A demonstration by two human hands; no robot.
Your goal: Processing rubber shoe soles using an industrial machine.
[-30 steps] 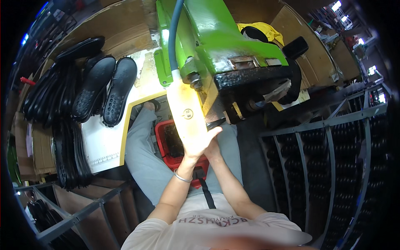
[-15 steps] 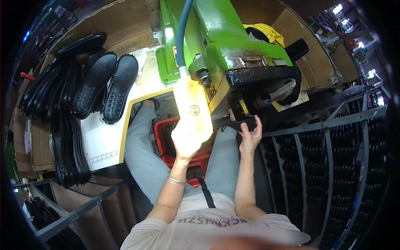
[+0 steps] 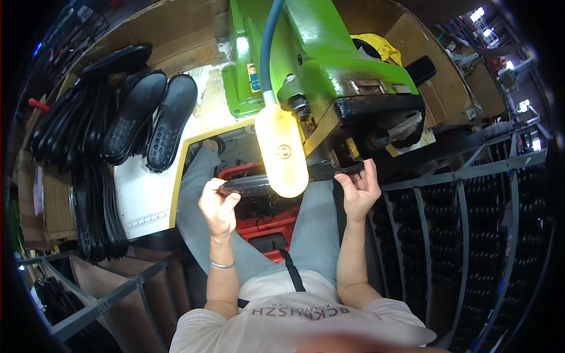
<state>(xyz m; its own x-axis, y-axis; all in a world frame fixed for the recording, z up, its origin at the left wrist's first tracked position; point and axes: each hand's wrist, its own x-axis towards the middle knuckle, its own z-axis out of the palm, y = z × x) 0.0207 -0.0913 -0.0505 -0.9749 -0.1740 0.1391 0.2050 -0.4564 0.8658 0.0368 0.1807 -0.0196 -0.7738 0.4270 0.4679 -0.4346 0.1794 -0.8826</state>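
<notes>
Both hands clamped on a long black rubber shoe sole [image 3: 259, 183]: left hand [image 3: 218, 206] on one end, right hand [image 3: 359, 191] on the other, under the green press machine [image 3: 318, 70]. Looks like positioning stage; nxt prob needs steady alignment w/ the head.

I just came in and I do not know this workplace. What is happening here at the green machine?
A seated person holds a black shoe sole level under the green machine, the left hand at one end, the right hand at the other. A bright lamp hides its middle. A red crate sits between the knees; more black soles lie on the bench to the left.
</notes>
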